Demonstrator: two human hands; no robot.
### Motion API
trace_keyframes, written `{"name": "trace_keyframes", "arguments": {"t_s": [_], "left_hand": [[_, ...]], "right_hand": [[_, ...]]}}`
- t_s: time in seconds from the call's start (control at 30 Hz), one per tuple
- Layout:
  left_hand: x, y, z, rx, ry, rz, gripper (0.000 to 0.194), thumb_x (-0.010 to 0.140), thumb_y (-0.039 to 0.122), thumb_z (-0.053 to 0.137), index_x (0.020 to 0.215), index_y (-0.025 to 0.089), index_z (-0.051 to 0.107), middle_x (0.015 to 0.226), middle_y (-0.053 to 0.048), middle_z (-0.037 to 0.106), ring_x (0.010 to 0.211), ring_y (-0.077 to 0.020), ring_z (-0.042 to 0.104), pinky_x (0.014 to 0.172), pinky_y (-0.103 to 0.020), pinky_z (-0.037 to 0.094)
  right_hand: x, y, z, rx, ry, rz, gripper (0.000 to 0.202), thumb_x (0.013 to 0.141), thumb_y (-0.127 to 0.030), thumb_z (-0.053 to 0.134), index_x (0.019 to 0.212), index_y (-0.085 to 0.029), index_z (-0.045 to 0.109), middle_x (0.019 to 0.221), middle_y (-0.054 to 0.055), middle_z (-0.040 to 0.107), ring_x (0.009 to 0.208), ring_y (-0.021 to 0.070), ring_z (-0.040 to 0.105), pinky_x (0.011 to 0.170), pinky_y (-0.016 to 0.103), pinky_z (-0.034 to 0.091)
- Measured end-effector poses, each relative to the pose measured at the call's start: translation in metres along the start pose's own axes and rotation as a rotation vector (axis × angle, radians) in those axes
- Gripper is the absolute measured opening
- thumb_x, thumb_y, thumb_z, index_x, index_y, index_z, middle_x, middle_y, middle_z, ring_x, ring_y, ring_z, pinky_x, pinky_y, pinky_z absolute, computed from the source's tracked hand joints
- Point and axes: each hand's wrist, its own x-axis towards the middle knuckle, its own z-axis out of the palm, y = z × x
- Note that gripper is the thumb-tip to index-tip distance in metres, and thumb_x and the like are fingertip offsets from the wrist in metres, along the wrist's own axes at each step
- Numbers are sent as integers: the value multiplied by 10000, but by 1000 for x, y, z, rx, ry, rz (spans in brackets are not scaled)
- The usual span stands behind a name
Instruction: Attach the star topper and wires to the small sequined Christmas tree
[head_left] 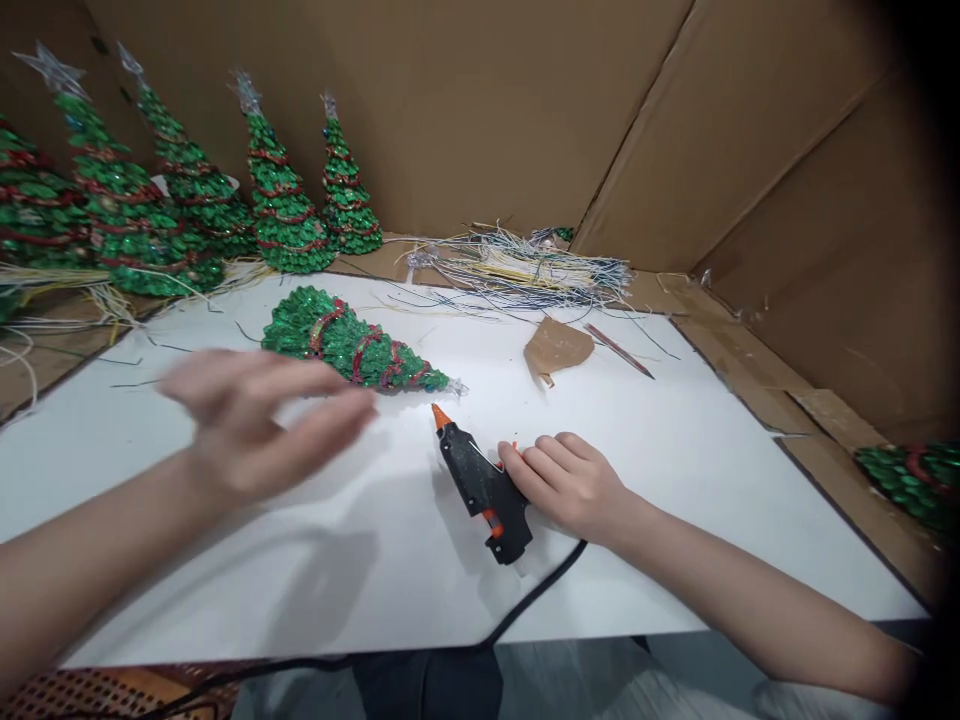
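Observation:
A black hot glue gun (480,485) with an orange nozzle lies tilted over the white board, its nozzle pointing away from me. My right hand (574,485) has its fingers wrapped around the gun's handle. My left hand (262,415), smeared by motion, hovers over the board with fingers stretched out and thumb apart, holding nothing. Just beyond it a green Christmas tree figurine (352,345) with red garlands lies on its side. The tree's clear star (458,387) points right, close to the gun's nozzle. My left fingers partly overlap the tree's near edge in view.
Several upright tree figurines (285,200) stand at the back left. A bundle of thin wires (525,270) lies at the back edge. On the white board (675,480) are a brown scrap (556,350) and a pencil-like stick (619,351). The black cord (536,595) trails toward me. Cardboard walls (480,110) enclose the back.

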Motion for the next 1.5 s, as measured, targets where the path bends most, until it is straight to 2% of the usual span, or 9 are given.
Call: {"name": "trace_keyframes", "arguments": {"t_s": [0.03,0.07,0.1,0.27,0.5,0.77,0.93,1.27,1.5], "left_hand": [[-1,7,6,17,27,74,206,698,204,728,838,330,643,782,68,608,730,-103,450,723,-252,340],[-1,14,12,148,60,340,218,682,212,743,855,298,644,740,51,598,719,-113,445,683,-255,341],[-1,21,17,226,85,463,217,676,228,748,862,264,645,718,32,590,725,-127,441,667,-265,341],[2,37,29,316,47,332,300,678,162,737,942,250,626,690,9,583,754,-159,458,702,-295,349],[-1,36,34,329,27,374,264,699,111,686,902,269,624,747,12,614,816,-163,506,730,-297,352],[3,37,30,292,47,310,138,710,225,701,792,228,591,719,-1,569,752,-166,478,710,-300,376],[1,33,28,254,19,263,184,693,225,719,835,239,602,723,-11,549,778,-178,466,736,-305,405],[-2,35,31,330,8,380,212,719,253,704,913,274,621,705,14,610,757,-150,530,684,-285,364],[-2,37,30,360,78,508,165,725,173,694,866,238,638,705,16,612,707,-129,491,627,-267,345]], "right_hand": [[0,0,0,-3,-1,-3,126,816,-115,570,937,-82,560,564,-30,484,569,102,421,533,268,282],[0,-1,0,-7,-2,-7,126,818,-116,567,940,-84,562,569,-28,487,572,103,425,536,270,286],[-1,-1,-1,-11,-3,-13,128,820,-119,565,944,-87,563,575,-25,491,575,104,430,539,271,289],[-2,-2,0,-6,-6,-49,165,811,-123,576,968,-74,568,592,-16,504,585,110,448,543,276,300],[1,-2,-1,-7,5,-65,156,817,-129,571,964,-77,570,594,-18,503,593,109,447,543,272,305],[1,-2,0,-2,-10,-45,139,825,-125,560,956,-78,569,582,-23,482,580,106,431,536,272,292],[1,-2,0,4,3,-46,140,813,-115,576,946,-70,578,574,-21,485,574,107,426,531,273,289],[0,-2,-1,28,-16,-50,159,808,-111,577,959,-59,578,592,-13,499,588,115,438,540,276,295],[1,-2,0,22,-17,-51,156,825,-112,549,975,-76,568,598,-16,499,591,112,432,545,272,298]]}}
